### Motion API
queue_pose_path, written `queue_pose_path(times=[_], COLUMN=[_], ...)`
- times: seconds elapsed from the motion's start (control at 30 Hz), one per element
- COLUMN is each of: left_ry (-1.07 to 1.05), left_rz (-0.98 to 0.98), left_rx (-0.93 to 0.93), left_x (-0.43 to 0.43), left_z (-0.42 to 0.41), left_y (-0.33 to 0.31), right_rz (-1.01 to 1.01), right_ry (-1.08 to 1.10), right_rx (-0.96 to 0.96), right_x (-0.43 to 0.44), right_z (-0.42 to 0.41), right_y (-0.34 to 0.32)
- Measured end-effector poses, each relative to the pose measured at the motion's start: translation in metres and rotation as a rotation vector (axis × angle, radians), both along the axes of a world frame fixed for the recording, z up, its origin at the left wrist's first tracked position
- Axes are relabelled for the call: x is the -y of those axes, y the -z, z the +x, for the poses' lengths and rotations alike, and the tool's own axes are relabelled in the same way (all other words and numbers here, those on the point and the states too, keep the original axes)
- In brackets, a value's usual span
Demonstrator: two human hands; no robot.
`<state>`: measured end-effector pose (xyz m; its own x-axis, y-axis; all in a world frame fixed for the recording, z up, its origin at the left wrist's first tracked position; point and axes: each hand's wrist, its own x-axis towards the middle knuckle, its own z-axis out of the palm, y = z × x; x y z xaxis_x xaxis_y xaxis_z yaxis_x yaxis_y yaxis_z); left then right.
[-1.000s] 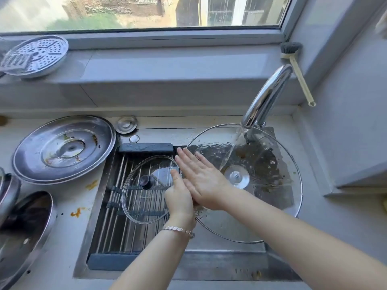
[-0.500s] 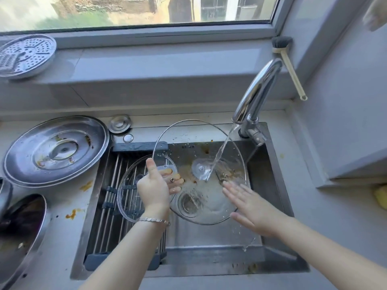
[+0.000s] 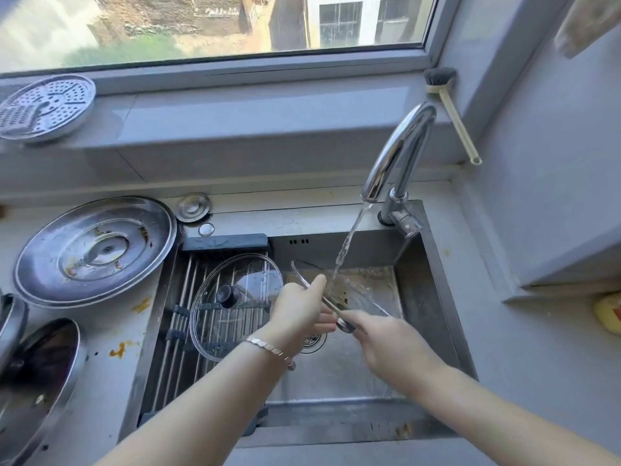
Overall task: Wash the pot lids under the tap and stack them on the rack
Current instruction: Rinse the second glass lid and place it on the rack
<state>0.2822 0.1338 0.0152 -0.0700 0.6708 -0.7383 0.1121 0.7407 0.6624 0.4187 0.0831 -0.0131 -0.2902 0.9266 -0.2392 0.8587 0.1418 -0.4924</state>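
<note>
Left hand [image 3: 300, 312] and right hand [image 3: 386, 344] gripped a lid [image 3: 361, 292] edge-on under the tap [image 3: 396, 153] at one o'clock; wet glass might slip into the sink [image 3: 421, 297].

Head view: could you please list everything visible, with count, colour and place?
held lid: one, clear glass, soiled, tilted under the stream
racked lid: one, clear, black knob, flat on rack
rack: one, steel rods, over sink's left
steel lids: three, silver, counter left
small discs: two, silver, behind rack
steamer plate: one, silver, sill left
brush: one, cream handle, sill right
tap: one, chrome, running
sink: one, steel
yellow item: one, right edge, unidentifiable
bracelet: one, silvery, left wrist
left hand: grips held lid's rim
right hand: holds held lid's lower edge
</note>
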Motion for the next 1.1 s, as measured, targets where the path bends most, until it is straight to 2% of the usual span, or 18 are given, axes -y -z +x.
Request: queue_pose_path(times=[0.03, 0.07, 0.13, 0.17, 0.2, 0.23, 0.27, 0.33, 0.4, 0.47, 0.53, 0.63, 0.67, 0.77, 0.83, 0.97, 1.03, 1.1], left_ry=[0.11, 0.266, 0.528, 0.588, 0.621, 0.696, 0.801, 0.931, 0.813, 0.605, 0.423, 0.202, 0.128, -0.064, -0.148, -0.285, -0.307, -0.277], left_rz=[0.019, 0.078, 0.305, 0.454, 0.6, 0.686, 0.701, 0.588, 0.493, 0.493, 0.498, 0.496, 0.483, 0.428, 0.41, 0.371, 0.363, 0.366], left_rx=[-0.094, -0.276, -0.728, -0.837, -0.828, -0.742, -0.616, -0.325, -0.097, 0.028, 0.119, 0.169, 0.183, 0.195, 0.184, 0.162, 0.171, 0.169], left_x=[0.0, -0.001, 0.0, 0.001, 0.001, 0.001, 0.001, 0.006, 0.011, 0.018, 0.018, 0.017, 0.016, 0.011, 0.007, 0.001, 0.0, -0.001], left_z=[-0.002, -0.006, -0.014, -0.018, -0.022, -0.025, -0.027, -0.03, -0.031, -0.025, -0.019, -0.014, -0.013, -0.012, -0.009, -0.01, -0.012, -0.013], left_y=[-0.001, -0.001, 0.001, 0.001, 0.002, 0.005, 0.005, 0.01, 0.014, 0.012, 0.011, 0.009, 0.007, 0.005, 0.003, 0.001, -0.001, -0.002], right_rz=[-0.034, -0.078, -0.191, -0.252, -0.311, -0.37, -0.422, -0.469, -0.445, -0.365, -0.199, 0.086, 0.122, 0.05, 0.093, 0.25, 0.254, 0.207], right_ry=[0.054, 0.098, 0.105, 0.069, 0.021, -0.02, -0.056, -0.136, -0.206, -0.221, -0.164, -0.048, 0.014, 0.194, 0.155, -0.028, -0.022, 0.079], right_rx=[-0.025, -0.051, -0.077, -0.07, -0.062, -0.063, -0.074, -0.091, -0.092, -0.094, -0.138, -0.255, -0.277, -0.276, -0.234, -0.33, -0.337, -0.336], right_x=[-0.006, -0.013, -0.026, -0.032, -0.037, -0.043, -0.048, -0.06, -0.072, -0.083, -0.091, -0.095, -0.093, -0.079, -0.059, -0.021, -0.029, -0.052], right_z=[0.007, 0.014, 0.026, 0.03, 0.033, 0.035, 0.038, 0.04, 0.04, 0.04, 0.04, 0.034, 0.028, -0.002, -0.031, -0.07, -0.071, -0.069], right_y=[-0.003, -0.007, -0.02, -0.027, -0.035, -0.042, -0.05, -0.066, -0.079, -0.086, -0.085, -0.065, -0.056, -0.027, -0.012, 0.007, 0.007, -0.001])
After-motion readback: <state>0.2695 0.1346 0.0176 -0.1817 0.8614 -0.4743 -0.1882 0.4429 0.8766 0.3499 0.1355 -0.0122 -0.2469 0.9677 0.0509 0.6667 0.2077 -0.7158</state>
